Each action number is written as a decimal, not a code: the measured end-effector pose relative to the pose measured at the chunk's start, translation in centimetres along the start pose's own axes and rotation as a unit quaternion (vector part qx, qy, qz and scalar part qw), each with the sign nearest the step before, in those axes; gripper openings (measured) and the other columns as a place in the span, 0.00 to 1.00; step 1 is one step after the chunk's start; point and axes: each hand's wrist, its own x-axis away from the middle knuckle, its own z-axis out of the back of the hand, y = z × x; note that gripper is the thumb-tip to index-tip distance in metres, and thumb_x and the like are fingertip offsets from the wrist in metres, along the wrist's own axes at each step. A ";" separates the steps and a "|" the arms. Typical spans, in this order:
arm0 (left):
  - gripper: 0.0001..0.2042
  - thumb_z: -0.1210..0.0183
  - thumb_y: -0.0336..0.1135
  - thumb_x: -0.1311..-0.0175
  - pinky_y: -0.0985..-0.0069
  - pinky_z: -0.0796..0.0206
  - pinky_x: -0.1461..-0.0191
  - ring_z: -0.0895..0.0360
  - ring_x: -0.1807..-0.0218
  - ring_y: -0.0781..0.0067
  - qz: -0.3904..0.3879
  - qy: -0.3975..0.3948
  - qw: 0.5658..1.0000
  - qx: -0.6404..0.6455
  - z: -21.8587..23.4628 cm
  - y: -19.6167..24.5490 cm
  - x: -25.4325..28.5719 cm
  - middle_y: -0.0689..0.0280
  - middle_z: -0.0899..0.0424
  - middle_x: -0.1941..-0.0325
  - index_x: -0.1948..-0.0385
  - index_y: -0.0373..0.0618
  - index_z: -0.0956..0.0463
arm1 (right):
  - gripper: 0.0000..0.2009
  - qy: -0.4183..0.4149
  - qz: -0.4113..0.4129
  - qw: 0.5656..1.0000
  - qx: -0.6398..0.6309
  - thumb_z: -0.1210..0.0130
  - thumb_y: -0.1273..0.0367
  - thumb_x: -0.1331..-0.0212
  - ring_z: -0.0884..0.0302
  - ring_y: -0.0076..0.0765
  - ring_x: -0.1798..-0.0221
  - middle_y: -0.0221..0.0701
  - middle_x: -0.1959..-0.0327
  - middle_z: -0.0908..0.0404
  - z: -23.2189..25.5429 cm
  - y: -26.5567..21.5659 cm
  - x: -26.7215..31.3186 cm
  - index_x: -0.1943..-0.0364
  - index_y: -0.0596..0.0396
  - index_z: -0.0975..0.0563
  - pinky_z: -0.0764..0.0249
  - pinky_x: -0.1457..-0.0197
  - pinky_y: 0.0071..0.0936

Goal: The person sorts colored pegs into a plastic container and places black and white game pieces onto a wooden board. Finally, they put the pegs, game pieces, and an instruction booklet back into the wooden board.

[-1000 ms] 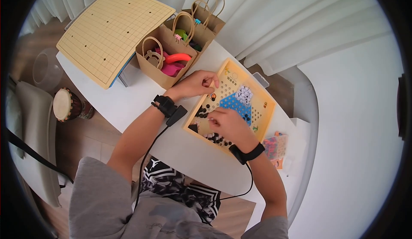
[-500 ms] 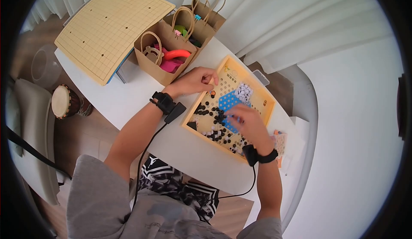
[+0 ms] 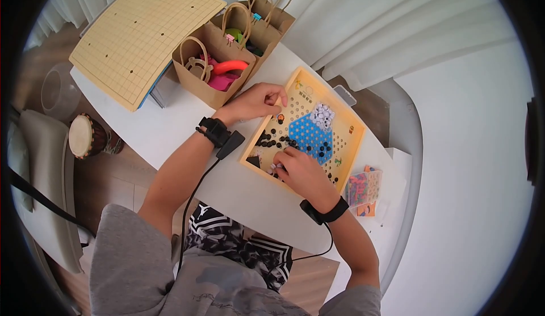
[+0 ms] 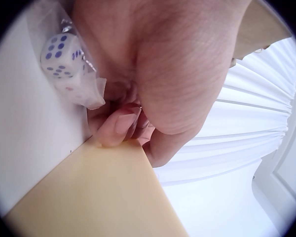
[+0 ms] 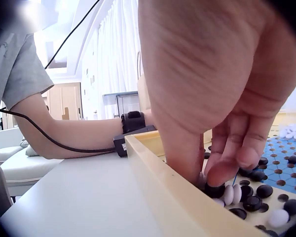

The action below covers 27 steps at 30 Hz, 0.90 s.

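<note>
A shallow yellow wooden game tray [image 3: 346,171] with a blue star-dotted hexagon [image 3: 309,137] printed in it sits on the table. My left hand [image 3: 262,99] grips the tray's far left corner with curled fingers. Below its palm, in the left wrist view, a white die [image 4: 60,52] in a clear plastic bag lies by the tray. My right hand [image 3: 304,171] reaches down inside the near side of the tray. Its thumb and fingertips pinch at a black game stone [image 5: 215,189], partly hidden by them. White stones [image 5: 232,194] and more black stones lie right around the fingertips.
White stones are heaped at the hexagon's far end [image 3: 322,116]; black ones lie scattered. Paper bags [image 3: 213,92] with toys and a gridded board [image 3: 145,38] stand at the far left. A clear box of colourful pieces [image 3: 363,188] lies right of the tray. Cables hang from both wrists.
My right hand has moved from above the blue hexagon back toward the near left stones, fingers drawn together. The left hand keeps its hold on the tray corner.
</note>
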 end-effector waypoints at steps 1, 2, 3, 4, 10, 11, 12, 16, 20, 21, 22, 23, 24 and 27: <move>0.07 0.39 0.21 0.40 0.82 0.52 0.68 0.47 0.73 0.88 0.002 -0.005 1.000 -0.002 0.0 0.0 0.0 0.80 0.45 0.77 0.63 0.43 0.22 | 0.06 -0.001 0.000 1.000 0.000 0.38 0.72 0.41 0.16 0.55 0.61 0.42 0.64 0.20 0.0 -0.1 -0.1 0.65 0.59 0.22 0.19 0.59 0.45; 0.07 0.39 0.21 0.40 0.82 0.52 0.68 0.47 0.73 0.88 0.002 -0.004 1.000 -0.001 0.0 0.0 0.0 0.80 0.45 0.77 0.63 0.43 0.22 | 0.05 -0.008 -0.011 1.000 -0.004 0.39 0.73 0.42 0.16 0.55 0.61 0.42 0.65 0.20 0.1 -0.1 -0.3 0.66 0.60 0.22 0.19 0.58 0.46; 0.07 0.39 0.21 0.41 0.82 0.52 0.68 0.47 0.73 0.88 0.003 -0.006 1.000 -0.002 0.0 0.0 0.0 0.80 0.45 0.77 0.63 0.43 0.22 | 0.05 -0.014 -0.021 1.000 -0.008 0.39 0.74 0.44 0.17 0.56 0.61 0.43 0.66 0.19 0.1 -0.2 -0.4 0.67 0.61 0.22 0.19 0.57 0.46; 0.07 0.39 0.21 0.41 0.82 0.52 0.68 0.47 0.73 0.88 0.004 -0.008 1.000 -0.003 0.0 0.1 -0.1 0.80 0.45 0.77 0.63 0.43 0.22 | 0.05 -0.014 -0.021 1.000 -0.008 0.39 0.74 0.44 0.17 0.56 0.61 0.43 0.66 0.19 0.0 -0.2 -0.5 0.67 0.61 0.22 0.19 0.57 0.46; 0.07 0.39 0.21 0.41 0.82 0.52 0.67 0.47 0.72 0.87 0.008 -0.003 1.000 0.003 0.0 0.1 0.0 0.80 0.45 0.77 0.63 0.44 0.22 | 0.06 -0.016 -0.017 0.998 -0.063 0.38 0.75 0.48 0.17 0.56 0.63 0.44 0.67 0.18 0.1 1.2 -0.5 0.68 0.62 0.21 0.20 0.57 0.47; 0.07 0.39 0.21 0.41 0.82 0.52 0.67 0.47 0.72 0.87 0.005 -0.002 1.000 0.003 0.0 0.0 -0.1 0.80 0.45 0.77 0.63 0.44 0.22 | 0.06 -0.003 -0.023 0.996 -0.090 0.37 0.75 0.49 0.16 0.53 0.65 0.43 0.68 0.17 0.4 1.2 -0.3 0.68 0.62 0.21 0.19 0.58 0.44; 0.07 0.39 0.21 0.41 0.82 0.51 0.67 0.47 0.73 0.87 0.004 -0.004 1.000 0.007 0.0 0.0 -0.1 0.80 0.45 0.77 0.63 0.44 0.22 | 0.06 0.010 -0.030 0.993 -0.117 0.36 0.75 0.49 0.15 0.49 0.66 0.42 0.69 0.17 0.8 1.4 -0.2 0.68 0.62 0.20 0.19 0.59 0.41; 0.07 0.39 0.22 0.40 0.82 0.51 0.67 0.46 0.73 0.87 0.003 -0.004 1.000 0.000 0.0 0.4 0.0 0.80 0.45 0.77 0.63 0.44 0.22 | 0.07 0.038 -0.064 0.984 -0.161 0.36 0.76 0.49 0.15 0.39 0.70 0.40 0.71 0.16 2.9 3.6 0.0 0.65 0.61 0.18 0.19 0.61 0.32; 0.06 0.39 0.22 0.40 0.82 0.51 0.68 0.46 0.73 0.88 0.002 -0.002 1.000 0.004 0.0 0.2 0.0 0.80 0.45 0.77 0.63 0.44 0.22 | 0.06 0.164 -0.140 0.957 -0.193 0.35 0.76 0.41 0.16 0.25 0.69 0.33 0.71 0.13 5.4 8.9 -0.4 0.60 0.60 0.15 0.20 0.63 0.24; 0.06 0.39 0.22 0.40 0.81 0.51 0.68 0.46 0.73 0.87 0.001 -0.002 1.000 0.004 0.0 0.1 0.0 0.80 0.45 0.77 0.63 0.44 0.22 | 0.06 0.165 -0.140 0.957 -0.191 0.35 0.76 0.41 0.16 0.25 0.69 0.33 0.71 0.13 5.9 9.9 -0.8 0.60 0.60 0.15 0.20 0.63 0.24; 0.06 0.39 0.22 0.40 0.81 0.51 0.68 0.46 0.73 0.87 -0.002 -0.003 1.000 0.003 0.0 0.1 0.0 0.80 0.45 0.77 0.63 0.44 0.22 | 0.07 0.189 -0.145 0.954 -0.180 0.36 0.76 0.41 0.15 0.29 0.68 0.34 0.68 0.12 6.6 10.7 -1.1 0.59 0.61 0.16 0.19 0.62 0.25; 0.06 0.39 0.22 0.40 0.81 0.51 0.68 0.46 0.73 0.87 -0.004 -0.004 1.000 0.003 -0.1 0.1 0.0 0.80 0.45 0.77 0.63 0.44 0.22 | 0.07 0.213 -0.149 0.951 -0.169 0.36 0.76 0.40 0.13 0.33 0.67 0.36 0.66 0.11 6.8 11.2 -1.3 0.59 0.62 0.16 0.18 0.61 0.27; 0.06 0.39 0.22 0.40 0.81 0.51 0.68 0.46 0.73 0.87 0.001 -0.008 1.000 0.008 -0.1 0.1 0.0 0.80 0.45 0.77 0.63 0.44 0.22 | 0.07 0.215 -0.149 0.950 -0.168 0.36 0.76 0.40 0.13 0.33 0.67 0.36 0.66 0.11 6.7 11.5 -1.3 0.59 0.62 0.16 0.18 0.61 0.27; 0.06 0.38 0.23 0.41 0.80 0.50 0.68 0.44 0.73 0.86 -0.006 -0.003 1.000 0.005 0.1 0.2 -0.1 0.79 0.43 0.78 0.63 0.43 0.21 | 0.08 0.238 -0.105 0.957 -0.126 0.38 0.77 0.37 0.13 0.35 0.64 0.37 0.60 0.11 6.4 11.3 -1.8 0.55 0.60 0.15 0.18 0.59 0.27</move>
